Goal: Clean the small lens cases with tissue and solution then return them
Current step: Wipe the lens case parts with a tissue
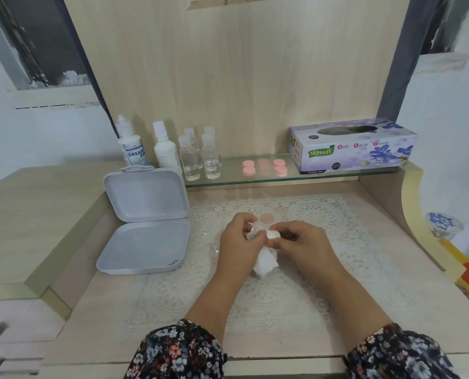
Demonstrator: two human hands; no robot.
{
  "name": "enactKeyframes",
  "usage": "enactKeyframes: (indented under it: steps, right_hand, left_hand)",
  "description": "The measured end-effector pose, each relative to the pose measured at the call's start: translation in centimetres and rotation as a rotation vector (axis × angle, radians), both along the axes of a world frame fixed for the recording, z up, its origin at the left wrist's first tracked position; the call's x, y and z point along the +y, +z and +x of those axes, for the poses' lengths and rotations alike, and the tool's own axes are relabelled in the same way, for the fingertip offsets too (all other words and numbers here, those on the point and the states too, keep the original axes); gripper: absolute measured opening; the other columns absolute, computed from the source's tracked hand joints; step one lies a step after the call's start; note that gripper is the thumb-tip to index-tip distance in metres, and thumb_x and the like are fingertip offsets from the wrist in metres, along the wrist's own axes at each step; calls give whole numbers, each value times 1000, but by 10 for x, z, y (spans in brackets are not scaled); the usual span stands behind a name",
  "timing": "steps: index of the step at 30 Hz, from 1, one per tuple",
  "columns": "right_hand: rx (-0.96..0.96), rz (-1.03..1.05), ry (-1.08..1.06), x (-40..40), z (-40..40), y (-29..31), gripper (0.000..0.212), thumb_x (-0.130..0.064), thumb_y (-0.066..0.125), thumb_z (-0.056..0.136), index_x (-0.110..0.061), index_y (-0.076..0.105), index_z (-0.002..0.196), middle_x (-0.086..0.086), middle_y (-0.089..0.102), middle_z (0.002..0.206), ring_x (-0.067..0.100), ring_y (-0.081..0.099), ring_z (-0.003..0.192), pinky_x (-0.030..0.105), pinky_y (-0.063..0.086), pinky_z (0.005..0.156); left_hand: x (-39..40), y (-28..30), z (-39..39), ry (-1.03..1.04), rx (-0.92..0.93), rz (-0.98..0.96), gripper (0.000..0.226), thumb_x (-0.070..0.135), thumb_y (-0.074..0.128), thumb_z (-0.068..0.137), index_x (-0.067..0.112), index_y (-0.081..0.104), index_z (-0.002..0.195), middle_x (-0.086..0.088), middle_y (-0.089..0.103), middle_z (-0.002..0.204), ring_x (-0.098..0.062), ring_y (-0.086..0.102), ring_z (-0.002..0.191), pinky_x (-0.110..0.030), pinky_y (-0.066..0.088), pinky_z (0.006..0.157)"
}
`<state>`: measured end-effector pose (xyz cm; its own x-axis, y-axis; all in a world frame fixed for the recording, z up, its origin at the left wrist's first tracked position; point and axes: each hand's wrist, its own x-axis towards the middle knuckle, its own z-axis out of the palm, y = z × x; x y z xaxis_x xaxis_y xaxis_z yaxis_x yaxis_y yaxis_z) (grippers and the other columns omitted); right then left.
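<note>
Status: mid-clean. Left hand (pixel 237 236) and right hand (pixel 296 237) both curled round a white tissue (pixel 264 259) over the lace mat (pixel 337 222); a small pale piece, prob. a lens case part, pinched in right fingertips. One pink cap (pixel 267 218) on mat just behind hands. Pink lens cases (pixel 264 166) in a group on glass shelf (pixel 323 175); cleaned or not, can't tell. Storage box (pixel 146 220) open at left, nearly empty. Solution bottles (pixel 146 146) capped. Est. wiping ongoing; return to box outstanding.
</note>
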<state>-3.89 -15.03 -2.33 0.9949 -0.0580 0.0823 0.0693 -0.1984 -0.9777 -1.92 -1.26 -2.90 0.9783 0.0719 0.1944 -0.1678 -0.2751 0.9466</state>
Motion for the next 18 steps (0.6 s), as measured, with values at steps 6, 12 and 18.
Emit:
enactKeyframes:
  steps: [6, 12, 18]
  right_hand:
    - [-41, -39, 18, -1, -2, 2, 27, -6, 78, 74, -28, 75, 88, -9, 72, 86, 8, 67, 84, 29, 56, 83]
    - [-53, -7, -88, -3, 1, 3, 23, -12, 81, 73, -31, 75, 84, -5, 72, 85, 12, 68, 83, 33, 56, 83]
    - [-48, -10, -118, -5, 0, 4, 27, -13, 80, 75, -38, 70, 78, -5, 72, 83, 15, 67, 84, 30, 55, 80]
  left_hand:
    - [0, -4, 3, 43, -58, 124, 2, 11, 67, 82, 10, 68, 80, -6, 64, 90, -6, 55, 76, -14, 42, 64]
    - [7, 1, 9, 68, 13, -81, 9, 26, 69, 87, 26, 74, 94, 5, 61, 97, -7, 60, 86, -27, 53, 79]
    - [5, 3, 4, 27, -119, -60, 33, -1, 49, 93, 14, 66, 118, 8, 51, 105, 4, 52, 92, -5, 40, 77]
